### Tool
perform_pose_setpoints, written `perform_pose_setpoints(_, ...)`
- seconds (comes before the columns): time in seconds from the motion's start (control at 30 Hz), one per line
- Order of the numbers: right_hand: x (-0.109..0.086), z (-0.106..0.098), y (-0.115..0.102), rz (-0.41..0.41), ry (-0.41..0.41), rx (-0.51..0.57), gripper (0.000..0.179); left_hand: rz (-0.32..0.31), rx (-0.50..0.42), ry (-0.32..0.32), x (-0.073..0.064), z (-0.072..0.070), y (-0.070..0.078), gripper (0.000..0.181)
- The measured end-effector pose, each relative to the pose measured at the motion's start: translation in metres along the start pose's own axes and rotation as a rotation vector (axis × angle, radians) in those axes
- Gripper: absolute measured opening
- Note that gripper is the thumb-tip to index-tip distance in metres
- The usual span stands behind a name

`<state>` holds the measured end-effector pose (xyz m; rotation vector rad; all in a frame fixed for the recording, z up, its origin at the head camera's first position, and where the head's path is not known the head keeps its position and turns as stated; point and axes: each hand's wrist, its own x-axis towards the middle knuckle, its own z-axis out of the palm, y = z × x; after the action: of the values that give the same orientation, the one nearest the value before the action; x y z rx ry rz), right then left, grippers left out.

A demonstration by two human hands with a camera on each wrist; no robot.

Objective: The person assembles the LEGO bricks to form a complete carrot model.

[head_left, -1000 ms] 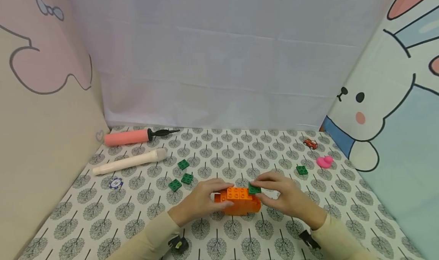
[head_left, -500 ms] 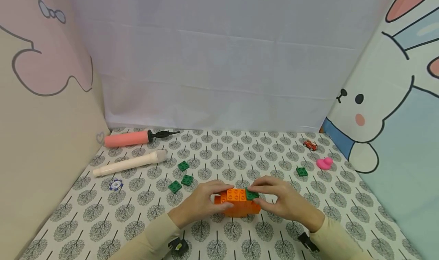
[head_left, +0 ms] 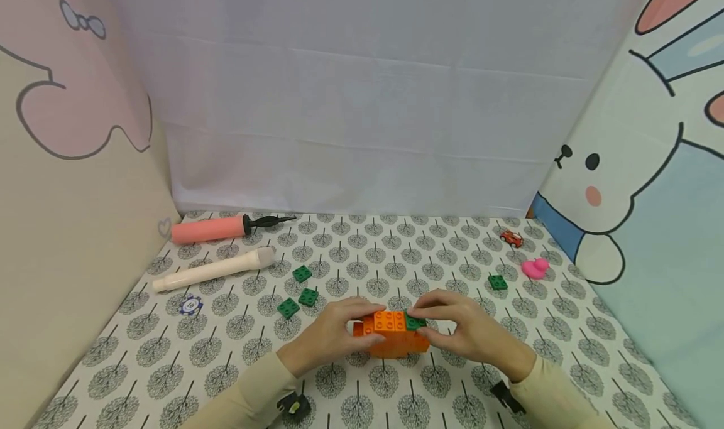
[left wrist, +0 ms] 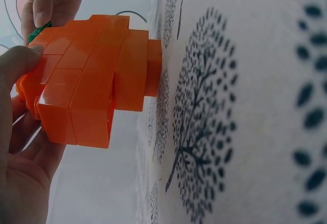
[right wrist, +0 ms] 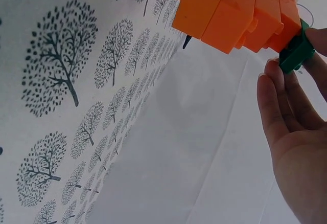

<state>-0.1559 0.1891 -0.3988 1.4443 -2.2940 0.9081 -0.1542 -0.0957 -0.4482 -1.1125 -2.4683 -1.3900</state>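
Note:
A stepped block of orange toy bricks point(head_left: 390, 342) stands on the patterned cloth in front of me, narrower at its base in the left wrist view point(left wrist: 87, 70). My left hand point(head_left: 334, 331) grips its left end, thumb on the near face and fingers behind. At the top right end sits a small green brick point(head_left: 415, 323), which my right hand point(head_left: 466, 328) pinches between thumb and fingers. The right wrist view shows that green brick point(right wrist: 296, 50) slightly tilted at the edge of the orange top, partly overhanging it.
Several loose green bricks point(head_left: 288, 308) lie left of centre, and another green brick point(head_left: 498, 282) lies right. A poker chip point(head_left: 191, 304), white baton point(head_left: 215, 269) and pink pump point(head_left: 209, 230) lie left; a pink duck point(head_left: 534, 268) and red toy car point(head_left: 511, 238) lie far right.
My right hand has brought the green brick slightly left and down onto the top right end of the orange bricks. Over the last half second almost nothing moves; the left hand keeps its grip.

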Motion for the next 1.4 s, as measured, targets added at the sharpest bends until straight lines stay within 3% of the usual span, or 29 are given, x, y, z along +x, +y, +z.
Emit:
perform_pose_setpoints(0.47, -0.001, 0.0, 0.003, 0.056, -0.033, 0.034, 0.037, -0.001, -0.004, -0.005, 0.001, -0.001, 0.001, 0.048)
perform_pose_setpoints(0.7, 0.0, 0.0, 0.001, 0.007, -0.018, 0.001, 0.035, 0.034, -0.001, 0.007, 0.001, 0.0, -0.001, 0.048)
perform_pose_setpoints(0.8, -0.002, -0.001, 0.001, 0.048, -0.03, 0.015, 0.035, 0.037, -0.005, 0.011, 0.001, 0.0, -0.001, 0.048)
perform_pose_setpoints(0.97, -0.01, -0.004, 0.012, 0.247, -0.002, -0.011, 0.038, -0.006, -0.017, -0.001, 0.001, -0.001, 0.002, 0.049)
perform_pose_setpoints(1.13, -0.022, -0.016, 0.047, 0.509, 0.042, -0.173, 0.04, -0.037, -0.015, -0.01, 0.001, -0.001, 0.003, 0.05)
perform_pose_setpoints(1.23, -0.032, -0.026, 0.072, 0.683, 0.009, -0.267, 0.046, -0.036, -0.01, -0.008, 0.001, -0.002, 0.003, 0.049)
perform_pose_setpoints(1.4, -0.05, -0.041, 0.102, 0.936, -0.076, -0.336, 0.055, -0.033, -0.021, -0.01, 0.0, -0.001, 0.003, 0.05)
